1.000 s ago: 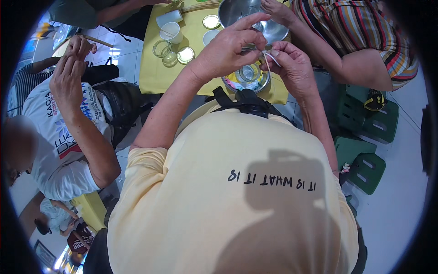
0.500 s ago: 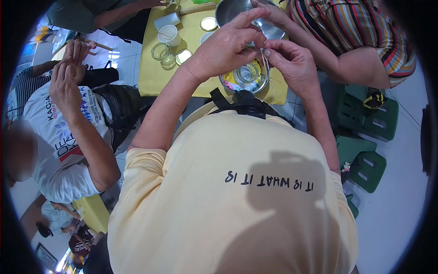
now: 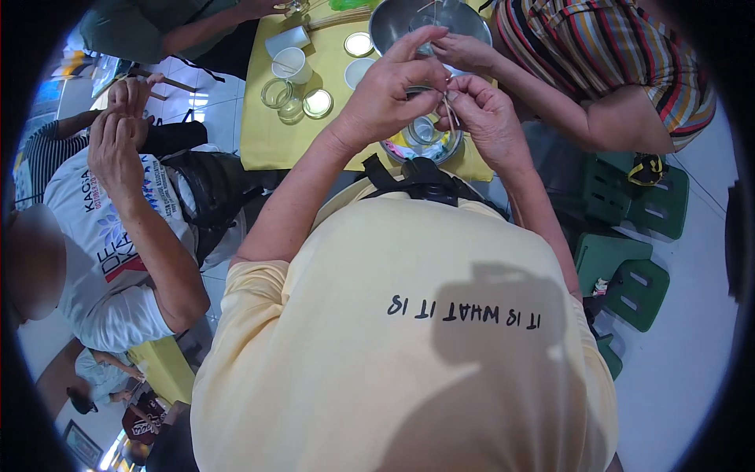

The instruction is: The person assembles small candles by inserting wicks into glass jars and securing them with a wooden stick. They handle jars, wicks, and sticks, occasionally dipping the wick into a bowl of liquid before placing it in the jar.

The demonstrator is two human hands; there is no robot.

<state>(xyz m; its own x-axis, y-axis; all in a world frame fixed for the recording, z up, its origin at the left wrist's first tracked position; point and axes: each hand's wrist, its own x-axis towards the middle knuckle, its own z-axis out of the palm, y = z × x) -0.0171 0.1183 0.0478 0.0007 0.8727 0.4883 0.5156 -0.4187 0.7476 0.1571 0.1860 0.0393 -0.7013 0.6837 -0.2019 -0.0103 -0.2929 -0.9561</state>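
Note:
Over the near edge of the table, my left hand is in a pinch, its thumb and fingertips meeting those of my right hand. Between the fingertips are thin pale sticks, slanting down; their exact kind is too small to make out. Right below the hands stands a metal bowl, partly hidden by them. In it a clear glass jar sits among yellow, pink and blue pieces.
A large steel bowl stands beyond, near a co-worker's hand. White cups, glass jars and gold lids are on the yellow tablecloth. Another person sits at left; green stools stand at right.
Both hands have shifted slightly left and down, the right hand drawing nearer to the left. The thin sticks now point more steeply down. The co-worker's hand has moved lower beside the steel bowl.

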